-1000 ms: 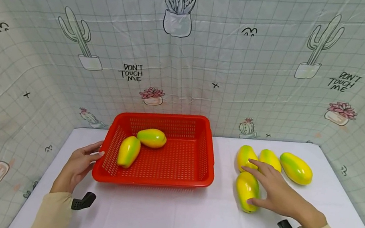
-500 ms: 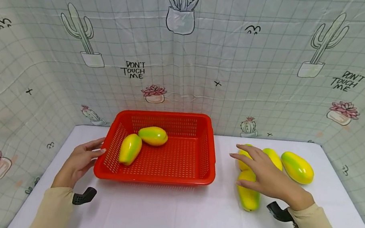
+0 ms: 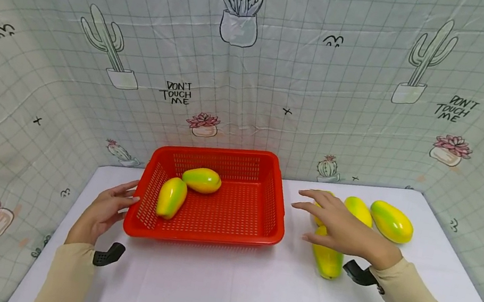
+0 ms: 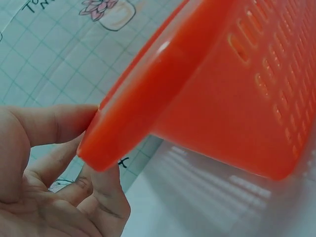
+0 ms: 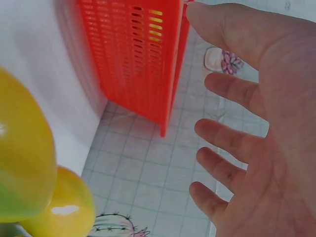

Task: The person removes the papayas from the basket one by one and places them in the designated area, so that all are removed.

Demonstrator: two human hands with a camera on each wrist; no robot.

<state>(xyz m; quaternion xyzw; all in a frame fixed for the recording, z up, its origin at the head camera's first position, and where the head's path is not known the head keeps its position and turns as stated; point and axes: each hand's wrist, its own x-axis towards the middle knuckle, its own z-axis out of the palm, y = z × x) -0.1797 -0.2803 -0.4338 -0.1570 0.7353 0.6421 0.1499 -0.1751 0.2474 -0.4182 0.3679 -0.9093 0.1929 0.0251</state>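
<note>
Head view: a red basket [image 3: 232, 208] sits on the white desk [image 3: 221, 293], left of centre, with two papayas inside it at its far left, one lying crosswise [image 3: 201, 180] and one nearer [image 3: 171, 198]. The left hand [image 3: 102, 213] rests against the basket's near left corner, fingers straight and apart. The right hand [image 3: 337, 227] hovers with spread, empty fingers over four papayas on the desk to the right: the nearest papaya [image 3: 327, 260], one mostly hidden behind the hand, another [image 3: 358, 210] and the rightmost papaya [image 3: 391, 221].

Left wrist view: the fingertips [image 4: 74, 126] touch the basket's rim [image 4: 148, 103] at its corner.

Right wrist view: the open palm [image 5: 269, 133] holds nothing; two papayas [image 5: 24, 163] lie at the left below it, and the basket wall [image 5: 133, 54] stands beyond.
</note>
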